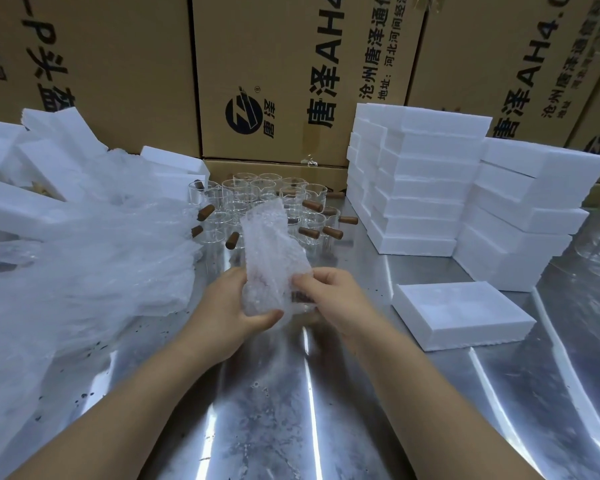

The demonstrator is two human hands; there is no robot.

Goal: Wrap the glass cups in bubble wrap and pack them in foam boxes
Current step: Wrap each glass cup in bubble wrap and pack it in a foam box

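Head view: both hands meet over the scuffed, shiny steel table (274,410), the left hand (222,306) with thumb and fingers curled round a crumpled, pebbly sheet of bubble wrap (267,244), the right hand (329,292) pinching its edge with bent fingertips. Inside the wrap sits a clear glass cup (300,296) (only its dark handle and a sliver of glass show), just in front of a huddle of bare glass cups (250,195) with brown stub handles. Blocky white foam boxes (416,188) are stacked to the right, one flat box (461,313) lying alone nearer.
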